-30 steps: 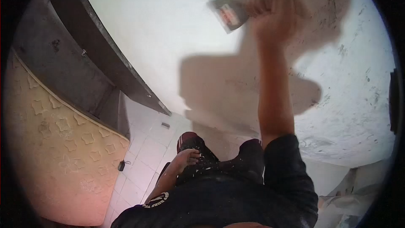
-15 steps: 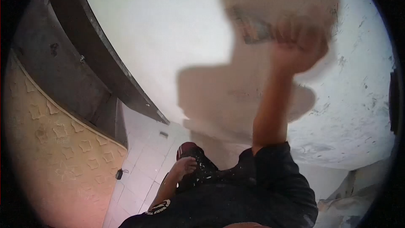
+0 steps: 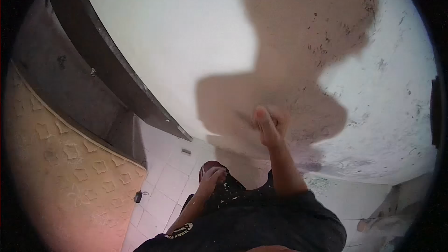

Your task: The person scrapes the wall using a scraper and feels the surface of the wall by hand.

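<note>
My right hand (image 3: 273, 125) is closed around a scraper, low in front of the wall (image 3: 163, 32). The red end of its handle (image 3: 260, 111) shows at the fist; the blade is smeared and mostly lost against the shadow. My left hand (image 3: 214, 177) lies by my knee, its fingers loosely spread and nothing seen in them. Dark marks and rough patches dot the wall on the right, and my shadow (image 3: 275, 88) falls across its middle.
A dark frame (image 3: 107, 51) borders the wall on the left. Beside it leans a yellow patterned panel (image 3: 70, 168). A small black object (image 3: 138, 197) and a small grey piece (image 3: 186, 151) are on the tiled floor (image 3: 170, 177). Crumpled sheeting (image 3: 387, 226) lies lower right.
My right hand has come down the wall from the top towards my knees, still closed on the scraper. My left hand has shifted slightly near my knee.
</note>
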Tool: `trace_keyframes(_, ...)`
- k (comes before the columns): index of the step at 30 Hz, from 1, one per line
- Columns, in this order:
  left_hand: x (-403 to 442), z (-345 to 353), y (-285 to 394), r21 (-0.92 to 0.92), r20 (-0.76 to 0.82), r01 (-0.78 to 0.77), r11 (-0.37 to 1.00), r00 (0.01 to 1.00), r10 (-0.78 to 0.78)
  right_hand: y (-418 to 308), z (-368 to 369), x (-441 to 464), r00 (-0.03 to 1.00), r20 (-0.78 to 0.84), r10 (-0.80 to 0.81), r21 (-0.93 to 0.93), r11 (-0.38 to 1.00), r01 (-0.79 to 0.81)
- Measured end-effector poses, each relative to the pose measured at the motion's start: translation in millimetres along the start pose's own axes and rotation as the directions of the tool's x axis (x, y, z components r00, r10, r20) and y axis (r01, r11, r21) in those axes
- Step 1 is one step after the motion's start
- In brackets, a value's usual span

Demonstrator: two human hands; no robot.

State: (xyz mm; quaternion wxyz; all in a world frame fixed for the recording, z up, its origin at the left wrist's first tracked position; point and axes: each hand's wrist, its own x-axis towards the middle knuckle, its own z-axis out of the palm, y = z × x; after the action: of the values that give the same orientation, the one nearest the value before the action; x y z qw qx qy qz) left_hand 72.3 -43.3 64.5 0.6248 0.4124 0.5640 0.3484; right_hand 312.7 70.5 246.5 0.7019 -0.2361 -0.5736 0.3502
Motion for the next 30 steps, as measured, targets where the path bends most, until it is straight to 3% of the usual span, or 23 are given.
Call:
trace_keyframes(1, 7, 3, 18, 0.084, -0.003, -0.153, 0.985, 0.988, 0.154, 8, -6, -28, 0.936, -0.043, 0.349, 0.119, 0.932, -0.342)
trace_keyframes(3, 11, 15, 77, 0.251, -0.066, -0.264, 0.931, 0.955, 0.289, 30, -41, -81, 0.808, -0.191, 0.557, -0.149, 0.797, -0.585)
trace_keyframes(4, 28, 11, 91, 0.38, -0.043, -0.41, 0.829, 0.888, 0.459, 64, -76, -121, 0.944, -0.074, 0.321, -0.521, 0.795, -0.312)
trace_keyframes(6, 42, 17, 155, 0.513, 0.025, -0.613, 0.601, 0.71, 0.704, 48, -115, -162, 0.79, -0.312, 0.528, -0.402, 0.68, -0.613)
trace_keyframes(8, 42, 35, 224, 0.649, 0.143, -0.736, 0.195, 0.37, 0.918, 56, -165, -216, 0.706, -0.49, 0.511, -0.4, 0.589, -0.703)
trace_keyframes(9, 45, 44, 250, 0.716, 0.18, -0.697, 0.033, 0.23, 0.956, 24, -172, -214, 0.793, -0.429, 0.433, -0.469, 0.644, -0.605)
trace_keyframes(10, 58, 46, 276, 0.751, 0.356, -0.615, -0.24, 0.072, 0.931, 35, -200, -240, 0.764, -0.51, 0.395, -0.461, 0.624, -0.631)
trace_keyframes(11, 51, 64, 303, 0.758, 0.284, -0.629, -0.173, 0.08, 0.955, 27, -212, -248, 0.738, -0.561, 0.375, -0.426, 0.634, -0.646)
trace_keyframes(12, 41, 88, 325, 0.761, 0.209, -0.64, -0.103, 0.092, 0.974, 23, -233, -263, 0.695, -0.609, 0.383, -0.472, 0.529, -0.705)
trace_keyframes(15, 59, 113, 356, 0.891, 0.216, -0.411, -0.192, 0.012, 0.976, 27, -280, -314, 0.588, -0.733, 0.341, -0.389, 0.5, -0.774)
trace_keyframes(17, 74, 127, 368, 0.948, 0.264, -0.201, -0.247, 0.059, 0.963, 37, -313, -366, 0.629, -0.716, 0.302, -0.536, 0.34, -0.773)
trace_keyframes(19, 97, 134, 359, 0.939, 0.253, -0.238, -0.248, -0.012, 0.967, 62, -351, -432, 0.504, -0.777, 0.377, -0.459, 0.208, -0.864)
trace_keyframes(21, 100, 137, 356, 0.925, 0.245, -0.281, -0.256, -0.075, 0.967, 51, -343, -448, 0.182, -0.837, 0.516, -0.04, 0.274, -0.961)
trace_keyframes(23, 95, 142, 353, 0.951, 0.179, -0.251, -0.183, -0.036, 0.983, 87, -384, -522, 0.245, -0.817, 0.522, -0.155, 0.209, -0.965)
trace_keyframes(24, 94, 143, 352, 0.952, 0.179, -0.247, -0.183, -0.037, 0.983, 69, -371, -514, 0.121, -0.798, 0.59, 0.041, 0.254, -0.966)
trace_keyframes(25, 92, 144, 352, 0.959, 0.179, -0.209, -0.193, -0.086, 0.98, 72, -377, -521, 0.123, -0.797, 0.591, 0.038, 0.252, -0.967)
trace_keyframes(27, 87, 143, 353, 0.969, 0.186, -0.127, -0.211, -0.184, 0.965, 80, -380, -566, 0.392, -0.754, 0.528, -0.301, 0.253, -0.919)
trace_keyframes(30, 90, 139, 352, 0.972, 0.156, -0.151, -0.179, -0.152, 0.976, 96, -396, -601, 0.734, -0.526, 0.43, -0.731, 0.212, -0.648)
